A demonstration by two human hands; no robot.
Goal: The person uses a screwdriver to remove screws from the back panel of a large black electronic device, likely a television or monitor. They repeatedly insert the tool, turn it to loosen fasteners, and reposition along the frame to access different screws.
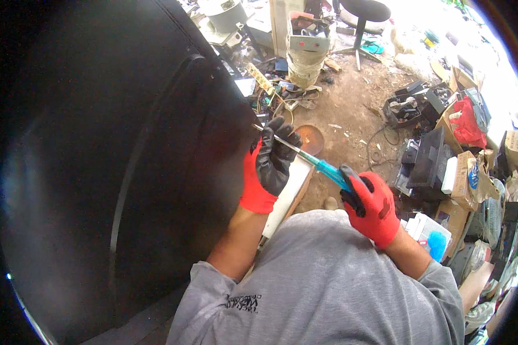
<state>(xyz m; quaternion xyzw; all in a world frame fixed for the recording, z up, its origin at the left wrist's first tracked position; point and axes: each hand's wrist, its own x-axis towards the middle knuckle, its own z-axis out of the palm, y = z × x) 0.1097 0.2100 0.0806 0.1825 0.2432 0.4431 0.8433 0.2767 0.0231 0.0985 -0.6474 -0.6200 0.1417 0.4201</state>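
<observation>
A screwdriver with a translucent teal handle [330, 171] and a long thin metal shaft slants across in front of me. My right hand [374, 208], in a red glove with black palm coating, grips the handle end. The shaft runs up and left to my left hand [269, 167], gloved alike, whose fingers are curled about it near the tip. That tip pokes out past the glove, close to the edge of a large black panel [155, 155] that fills the left side. Whether the tip touches the panel I cannot tell.
Below my left hand lies a white board [288, 192]. A round brown dish [310, 140] sits on the dirt floor. Farther off stand a filled bucket [305, 60] and a black stool [364, 17]. Boxes, a red bag [468, 123] and electronic scrap crowd the right.
</observation>
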